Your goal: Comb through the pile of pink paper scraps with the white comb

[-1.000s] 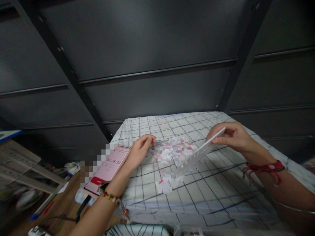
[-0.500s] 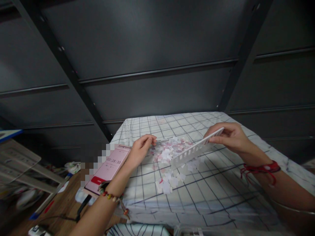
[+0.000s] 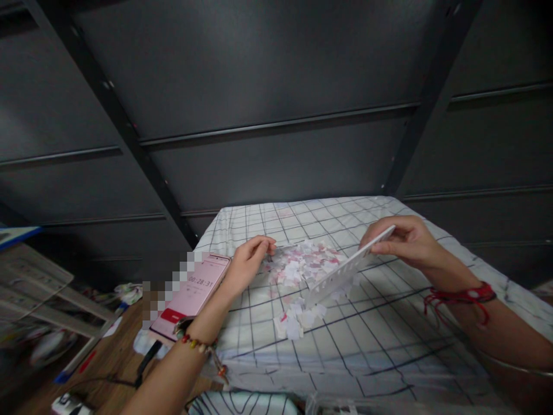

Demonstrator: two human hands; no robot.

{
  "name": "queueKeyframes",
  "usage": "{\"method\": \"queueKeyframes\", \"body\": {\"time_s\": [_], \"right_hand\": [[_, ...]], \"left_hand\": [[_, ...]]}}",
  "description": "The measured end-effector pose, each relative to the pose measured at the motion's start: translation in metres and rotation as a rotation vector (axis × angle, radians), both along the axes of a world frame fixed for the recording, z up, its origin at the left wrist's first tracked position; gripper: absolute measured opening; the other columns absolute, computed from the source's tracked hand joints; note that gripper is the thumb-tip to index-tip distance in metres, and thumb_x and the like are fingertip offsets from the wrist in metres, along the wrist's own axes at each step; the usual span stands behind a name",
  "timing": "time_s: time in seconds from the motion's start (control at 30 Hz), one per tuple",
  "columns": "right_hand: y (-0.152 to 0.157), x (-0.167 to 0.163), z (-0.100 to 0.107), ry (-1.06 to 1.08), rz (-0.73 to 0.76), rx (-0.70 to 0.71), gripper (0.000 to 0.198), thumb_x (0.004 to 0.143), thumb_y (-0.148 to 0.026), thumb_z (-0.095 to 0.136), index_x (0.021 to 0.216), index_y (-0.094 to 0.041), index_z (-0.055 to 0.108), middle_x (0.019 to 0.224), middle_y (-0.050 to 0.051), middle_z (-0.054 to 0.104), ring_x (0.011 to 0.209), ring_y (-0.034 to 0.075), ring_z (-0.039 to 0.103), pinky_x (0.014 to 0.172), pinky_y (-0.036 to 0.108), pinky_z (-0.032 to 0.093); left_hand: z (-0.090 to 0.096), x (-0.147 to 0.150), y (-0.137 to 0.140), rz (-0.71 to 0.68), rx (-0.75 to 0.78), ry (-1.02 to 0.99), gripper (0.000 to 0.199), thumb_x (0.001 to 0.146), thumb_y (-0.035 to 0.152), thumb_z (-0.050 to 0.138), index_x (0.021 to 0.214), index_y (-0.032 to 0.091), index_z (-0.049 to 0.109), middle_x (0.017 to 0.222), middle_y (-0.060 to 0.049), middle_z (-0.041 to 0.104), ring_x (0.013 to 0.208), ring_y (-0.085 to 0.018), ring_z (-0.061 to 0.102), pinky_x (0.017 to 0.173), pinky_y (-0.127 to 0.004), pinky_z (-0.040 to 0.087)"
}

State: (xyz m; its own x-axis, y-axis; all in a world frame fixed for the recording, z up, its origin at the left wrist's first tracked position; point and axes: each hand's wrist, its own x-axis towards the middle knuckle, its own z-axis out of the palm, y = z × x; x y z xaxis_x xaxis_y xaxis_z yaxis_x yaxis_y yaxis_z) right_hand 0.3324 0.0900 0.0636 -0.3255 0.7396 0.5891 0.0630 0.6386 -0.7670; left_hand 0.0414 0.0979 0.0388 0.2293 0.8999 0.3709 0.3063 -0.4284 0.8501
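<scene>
My right hand (image 3: 400,243) grips a thin white slotted plastic panel (image 3: 341,272) by its upper end, thumb on the near side. The panel slants down to the left over a heap of small white and pink paper scraps (image 3: 298,266). At the heap's left edge, my left hand (image 3: 253,257) has its fingers curled together. Whatever those fingers may hold is hidden, though something clear and shiny lies beside them. A smaller cluster of paper scraps (image 3: 296,321) lies nearer to me on the checked cloth (image 3: 363,346).
A pink-screened phone (image 3: 190,297) showing a running timer leans left of my left forearm. Dark panels (image 3: 276,167) rise behind the cloth-covered surface. At the bottom edge are a striped pale-blue item (image 3: 242,403) and a clear container (image 3: 332,405). A shelf rack (image 3: 56,294) stands at left.
The white panel has tilted, so its face and slots show less, and its lower end has shifted slightly right. My left hand stays almost where it was. The phone's timer has advanced.
</scene>
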Motion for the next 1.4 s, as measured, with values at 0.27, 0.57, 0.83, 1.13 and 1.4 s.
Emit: {"method": "queueKeyframes", "body": {"time_s": [0.27, 0.57, 0.83, 1.13, 1.4], "right_hand": [[0.000, -0.001, -0.002, 0.032, -0.064, 0.019, 0.007, 0.060, -0.022, 0.073, 0.064, -0.022, 0.068, 0.059, 0.000, 0.067, 0.055, 0.012, 0.061, 0.049, 0.020, 0.047], [-0.001, -0.006, -0.004, -0.002, -0.091, -0.013, 0.007, 0.060, -0.026, 0.074, 0.064, -0.024, 0.068, 0.059, 0.000, 0.067, 0.055, 0.012, 0.060, 0.048, 0.022, 0.048], [-0.002, -0.003, -0.001, -0.036, -0.116, -0.010, 0.011, 0.057, -0.031, 0.075, 0.061, -0.024, 0.068, 0.057, -0.001, 0.066, 0.053, 0.012, 0.060, 0.047, 0.022, 0.047], [-0.004, -0.020, -0.010, 0.007, -0.103, -0.023, 0.011, 0.060, -0.032, 0.074, 0.063, -0.024, 0.067, 0.061, 0.000, 0.067, 0.057, 0.013, 0.061, 0.050, 0.023, 0.048], [-0.006, -0.020, -0.007, 0.007, -0.114, -0.046, 0.011, 0.059, -0.031, 0.074, 0.063, -0.023, 0.067, 0.060, 0.000, 0.067, 0.056, 0.013, 0.061, 0.049, 0.023, 0.049]], "left_hand": [[0.001, 0.000, -0.002, 0.006, -0.008, -0.003, 0.021, 0.083, 0.028, 0.043, 0.081, 0.015, 0.059, 0.077, -0.004, 0.061, 0.073, -0.015, 0.056, 0.069, -0.027, 0.044], [0.000, 0.000, -0.001, 0.008, -0.004, -0.001, 0.020, 0.083, 0.028, 0.043, 0.080, 0.016, 0.059, 0.075, -0.003, 0.061, 0.073, -0.015, 0.056, 0.069, -0.027, 0.044], [0.000, -0.001, -0.001, 0.005, -0.003, 0.003, 0.021, 0.083, 0.029, 0.043, 0.080, 0.016, 0.059, 0.075, -0.003, 0.061, 0.072, -0.015, 0.056, 0.069, -0.027, 0.044], [0.001, 0.000, -0.002, 0.012, -0.024, -0.005, 0.020, 0.083, 0.027, 0.043, 0.082, 0.015, 0.059, 0.075, -0.004, 0.061, 0.074, -0.015, 0.057, 0.070, -0.028, 0.044], [0.002, 0.000, -0.003, 0.019, -0.015, 0.020, 0.020, 0.084, 0.027, 0.042, 0.082, 0.016, 0.059, 0.075, -0.003, 0.061, 0.075, -0.015, 0.057, 0.071, -0.028, 0.044]]}}
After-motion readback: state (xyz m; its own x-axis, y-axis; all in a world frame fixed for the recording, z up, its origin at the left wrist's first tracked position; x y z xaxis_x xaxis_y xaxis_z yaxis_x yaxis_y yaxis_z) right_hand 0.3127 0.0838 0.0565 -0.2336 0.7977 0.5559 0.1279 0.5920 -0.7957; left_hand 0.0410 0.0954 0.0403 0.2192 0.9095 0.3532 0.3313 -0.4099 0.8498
